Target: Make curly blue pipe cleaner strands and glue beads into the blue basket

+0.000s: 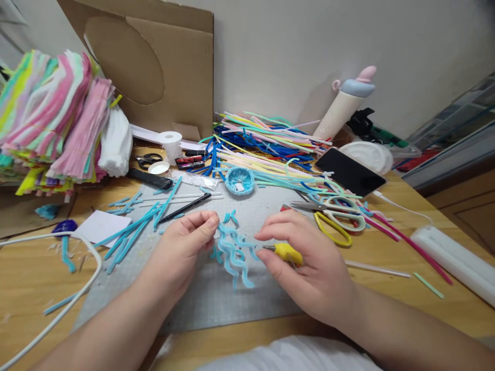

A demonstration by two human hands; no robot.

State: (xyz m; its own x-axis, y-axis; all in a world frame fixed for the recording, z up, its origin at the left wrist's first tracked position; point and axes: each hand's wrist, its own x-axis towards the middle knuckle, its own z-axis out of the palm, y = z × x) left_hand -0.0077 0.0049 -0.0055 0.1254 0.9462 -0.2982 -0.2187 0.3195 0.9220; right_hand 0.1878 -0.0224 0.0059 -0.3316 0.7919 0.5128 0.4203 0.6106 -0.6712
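Note:
My left hand (193, 237) is closed, thumb and forefinger pinching the upper end of light blue wavy pipe cleaners (234, 252). These hang in curls over the grey cutting mat (201, 314), several strands together. To their right, my right hand (297, 257) has its thumb and fingers apart, with no thing visible between the fingertips. Just behind that hand shows the yellow nozzle of what looks like a glue gun (286, 251) with a metal tip; its rest is hidden. Short blue pieces (231, 217) lie on the mat beyond. Further back sits a round blue fuzzy cup shape (240, 181).
Straight blue pipe cleaners (133, 234) and a black pen (185, 207) lie left. Scissors (328, 208), a phone (350, 172) and a white power strip (452, 257) are right. Pipe cleaner piles (266, 149) stand behind. A white cable (91, 281) crosses the left side.

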